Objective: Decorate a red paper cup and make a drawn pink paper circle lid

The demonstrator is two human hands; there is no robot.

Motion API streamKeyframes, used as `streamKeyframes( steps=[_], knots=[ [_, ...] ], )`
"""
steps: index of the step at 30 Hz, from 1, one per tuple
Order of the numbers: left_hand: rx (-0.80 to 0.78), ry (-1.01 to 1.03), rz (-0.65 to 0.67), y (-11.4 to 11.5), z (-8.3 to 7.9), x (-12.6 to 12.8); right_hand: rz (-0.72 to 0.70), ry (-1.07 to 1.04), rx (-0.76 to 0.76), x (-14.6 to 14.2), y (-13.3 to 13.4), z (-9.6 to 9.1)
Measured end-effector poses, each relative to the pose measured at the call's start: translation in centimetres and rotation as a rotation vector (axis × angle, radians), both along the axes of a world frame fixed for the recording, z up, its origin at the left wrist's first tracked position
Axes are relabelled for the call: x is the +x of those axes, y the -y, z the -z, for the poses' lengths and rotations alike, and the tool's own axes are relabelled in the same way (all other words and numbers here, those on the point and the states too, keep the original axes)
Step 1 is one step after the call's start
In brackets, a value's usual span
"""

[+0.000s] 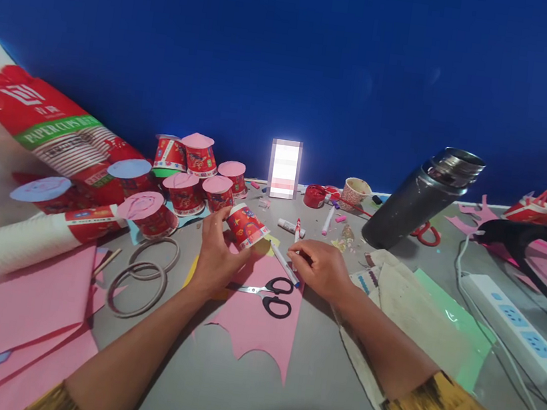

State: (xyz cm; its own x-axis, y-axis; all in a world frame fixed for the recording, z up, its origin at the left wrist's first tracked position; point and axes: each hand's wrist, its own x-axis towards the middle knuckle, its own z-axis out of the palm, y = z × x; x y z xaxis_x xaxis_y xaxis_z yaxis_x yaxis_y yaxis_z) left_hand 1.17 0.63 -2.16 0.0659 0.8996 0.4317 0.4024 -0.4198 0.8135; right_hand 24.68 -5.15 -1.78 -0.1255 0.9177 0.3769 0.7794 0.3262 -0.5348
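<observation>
My left hand (222, 250) grips a red printed paper cup (246, 226), tilted above a pink paper sheet (258, 339) with scalloped cut edges. My right hand (322, 266) has its fingers pinched together; what they hold, if anything, I cannot make out. Just beyond those fingertips shows a small red-and-white marker (297, 227). A white marker with a blue end (286, 264) lies slanted beside the right hand. Black-handled scissors (277, 297) rest closed on the pink sheet, between my forearms.
Several cups topped with paper discs (184, 193) stand at left, near tape rings (136, 289), a cup stack (26, 243) and a paper-cup pack (69, 131). A dark flask (412, 200), a cloth (402, 316) and a power strip (514, 324) lie right. A blue wall rises behind.
</observation>
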Motion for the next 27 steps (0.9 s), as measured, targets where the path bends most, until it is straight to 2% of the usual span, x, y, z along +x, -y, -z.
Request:
streamKeyframes(
  steps=[8,11,15,17,27],
  knots=[
    [-0.105,0.091,0.001,0.2,-0.6,0.0,-0.041,-0.021,-0.029,-0.1,0.1,-0.1],
    [-0.229,0.235,0.064,-0.1,-0.5,0.0,-0.049,-0.035,-0.028,-0.1,0.1,-0.2],
    [-0.425,0.519,0.210,-0.7,-0.1,0.0,-0.050,-0.046,-0.021,-0.1,0.0,-0.3],
    [-0.453,0.565,0.224,-0.8,-0.1,0.0,-0.052,-0.046,-0.024,-0.1,0.0,-0.4],
    [-0.098,0.112,0.145,0.7,-0.5,0.3,-0.057,-0.047,-0.034,-0.1,0.0,-0.5]
  ],
)
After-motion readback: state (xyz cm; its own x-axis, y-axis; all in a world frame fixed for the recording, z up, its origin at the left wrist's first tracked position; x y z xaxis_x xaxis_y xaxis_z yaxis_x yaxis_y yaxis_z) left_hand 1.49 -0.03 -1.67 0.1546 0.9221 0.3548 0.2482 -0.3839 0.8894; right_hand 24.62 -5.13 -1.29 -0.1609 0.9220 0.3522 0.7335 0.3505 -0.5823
